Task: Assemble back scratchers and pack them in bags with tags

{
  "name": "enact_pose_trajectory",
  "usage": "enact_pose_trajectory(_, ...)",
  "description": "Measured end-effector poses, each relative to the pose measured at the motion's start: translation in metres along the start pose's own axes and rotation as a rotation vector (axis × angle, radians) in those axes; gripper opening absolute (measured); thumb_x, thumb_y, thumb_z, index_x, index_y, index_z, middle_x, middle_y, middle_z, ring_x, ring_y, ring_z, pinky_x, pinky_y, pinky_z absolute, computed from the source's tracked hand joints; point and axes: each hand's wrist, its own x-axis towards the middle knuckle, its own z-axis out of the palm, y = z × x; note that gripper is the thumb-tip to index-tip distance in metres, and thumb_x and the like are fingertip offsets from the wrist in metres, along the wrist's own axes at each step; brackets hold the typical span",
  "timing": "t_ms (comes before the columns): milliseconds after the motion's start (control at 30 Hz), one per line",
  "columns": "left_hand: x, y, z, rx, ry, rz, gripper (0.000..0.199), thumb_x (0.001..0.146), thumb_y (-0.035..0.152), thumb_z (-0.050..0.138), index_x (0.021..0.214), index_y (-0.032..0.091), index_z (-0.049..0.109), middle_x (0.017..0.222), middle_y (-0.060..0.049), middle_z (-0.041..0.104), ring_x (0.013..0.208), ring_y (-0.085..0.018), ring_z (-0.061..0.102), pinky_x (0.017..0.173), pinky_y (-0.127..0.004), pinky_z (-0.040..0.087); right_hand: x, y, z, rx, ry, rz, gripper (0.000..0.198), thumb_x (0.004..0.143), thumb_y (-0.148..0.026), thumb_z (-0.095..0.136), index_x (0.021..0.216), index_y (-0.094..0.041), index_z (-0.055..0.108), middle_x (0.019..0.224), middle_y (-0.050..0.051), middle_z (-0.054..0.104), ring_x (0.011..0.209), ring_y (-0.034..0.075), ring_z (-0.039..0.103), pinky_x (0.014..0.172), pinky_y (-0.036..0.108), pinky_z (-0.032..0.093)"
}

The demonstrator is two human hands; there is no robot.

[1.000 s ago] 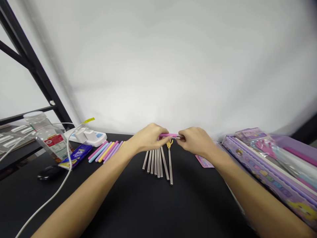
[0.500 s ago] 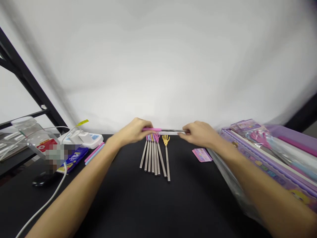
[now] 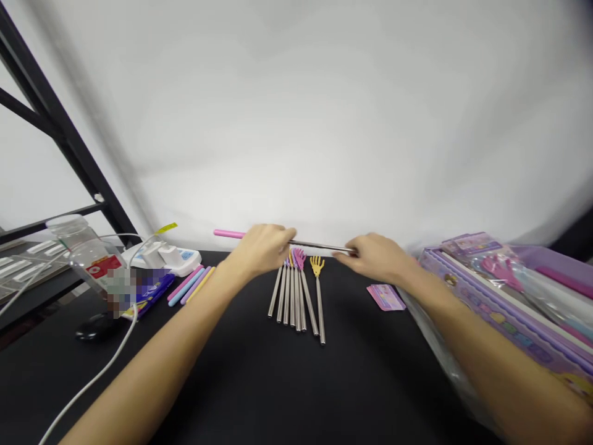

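Note:
A back scratcher [image 3: 319, 246] with a thin metal rod and a pink handle [image 3: 228, 234] is held level above the far edge of the table. My left hand [image 3: 265, 248] is closed around it near the handle, which sticks out to the left. My right hand [image 3: 373, 252] pinches the rod's other end, and whatever head it has is hidden in the fingers. Below, several metal back scratcher rods [image 3: 291, 296] lie side by side, with purple and pink hand-shaped heads [image 3: 299, 256] at the far end. A yellow-headed scratcher [image 3: 317, 266] lies just right of them.
To the left are coloured handle tubes [image 3: 189, 286], a power strip [image 3: 188, 262], a clear jar [image 3: 78, 247], a blue packet [image 3: 155, 290], a black mouse [image 3: 97, 326] and a white cable [image 3: 99, 371]. On the right lie pink cards [image 3: 386, 297] and a purple box [image 3: 491, 324] of packaged scratchers.
The pink handle, earlier to the right of my left hand's fingers, now sticks out to that hand's left. More bare rod shows between my hands. The view has shifted slightly.

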Motion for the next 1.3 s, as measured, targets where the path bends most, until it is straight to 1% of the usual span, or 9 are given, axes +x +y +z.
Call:
enact_pose_trajectory(133,-0.006,-0.025,0.002,-0.006,-0.01,-0.105,0.016,0.081,0.017,0.05,0.087,0.017,0.065,0.086,-0.006,0.069,0.077,-0.022,0.065,0.064,-0.031,0.042,-0.002,0.035,0.0,-0.105,-0.022,0.074,0.042,0.085,-0.053,0.047,0.058,-0.022,0.055,0.061,0.007,0.063,0.063,0.023,0.059,0.055,0.03,0.028)
enact_pose_trajectory(333,0.01,0.02,0.001,-0.132,0.018,0.079,0.015,0.086,0.017,0.049,0.088,0.017,0.065,0.086,-0.007,0.067,0.074,-0.019,0.064,0.06,-0.029,0.041,-0.005,-0.015,-0.01,-0.001,0.106,-0.027,0.04,0.087,-0.05,0.044,0.059,-0.023,0.053,0.057,0.003,0.059,0.056,0.018,0.052,0.053,0.029,0.024)
enact_pose_trajectory(433,0.009,0.018,0.005,-0.142,0.012,0.051,0.015,0.085,0.017,0.05,0.087,0.017,0.065,0.081,-0.007,0.067,0.072,-0.02,0.064,0.06,-0.03,0.04,-0.004,-0.024,-0.009,0.029,0.111,-0.057,0.041,0.088,-0.045,0.043,0.054,-0.022,0.048,0.053,0.003,0.055,0.052,0.016,0.049,0.053,0.03,0.024)
enact_pose_trajectory(600,0.007,-0.002,0.012,-0.044,-0.017,-0.018,0.018,0.086,0.025,0.052,0.082,0.017,0.067,0.078,-0.008,0.069,0.073,-0.022,0.065,0.061,-0.031,0.04,0.005,0.002,-0.003,-0.008,0.067,-0.072,0.038,0.086,-0.045,0.044,0.056,-0.022,0.049,0.055,0.004,0.056,0.056,0.018,0.052,0.055,0.03,0.027)
enact_pose_trajectory(700,0.006,-0.013,0.009,0.018,0.005,-0.05,0.021,0.085,0.029,0.051,0.084,0.018,0.069,0.083,-0.009,0.071,0.076,-0.024,0.066,0.062,-0.032,0.04,0.005,0.023,-0.005,-0.111,0.025,0.039,0.037,0.083,-0.051,0.046,0.064,-0.022,0.058,0.066,0.008,0.064,0.066,0.023,0.058,0.057,0.03,0.028)
enact_pose_trajectory(833,0.0,-0.029,0.002,0.115,0.02,-0.232,0.021,0.081,0.029,0.052,0.082,0.018,0.07,0.081,-0.008,0.072,0.076,-0.026,0.067,0.06,-0.032,0.038,-0.003,0.037,-0.012,-0.123,-0.001,0.178,0.036,0.082,-0.05,0.047,0.065,-0.022,0.061,0.069,0.008,0.065,0.068,0.025,0.058,0.057,0.031,0.03)
enact_pose_trajectory(1067,0.009,0.018,-0.011,0.089,0.108,-0.01,0.027,0.091,0.029,0.043,0.088,0.019,0.068,0.083,-0.007,0.072,0.077,-0.023,0.068,0.057,-0.03,0.034,-0.005,-0.015,-0.019,0.047,0.156,0.002,0.037,0.085,-0.044,0.046,0.055,-0.022,0.049,0.056,0.004,0.057,0.057,0.018,0.052,0.053,0.029,0.026)
enact_pose_trajectory(1200,0.002,0.0,-0.013,0.121,0.134,-0.192,0.025,0.089,0.029,0.047,0.09,0.018,0.069,0.083,-0.008,0.074,0.075,-0.024,0.068,0.06,-0.031,0.037,-0.002,0.016,-0.008,0.059,0.115,0.041,0.034,0.081,-0.04,0.049,0.053,-0.022,0.043,0.053,0.002,0.053,0.054,0.017,0.049,0.053,0.029,0.026)
enact_pose_trajectory(1300,-0.006,-0.026,-0.008,0.105,0.108,-0.211,0.021,0.084,0.024,0.05,0.087,0.02,0.07,0.085,-0.006,0.074,0.078,-0.025,0.068,0.061,-0.031,0.037,-0.003,0.044,-0.004,0.036,0.096,0.06,0.033,0.081,-0.04,0.048,0.054,-0.023,0.042,0.052,0.002,0.051,0.055,0.018,0.048,0.055,0.029,0.027)
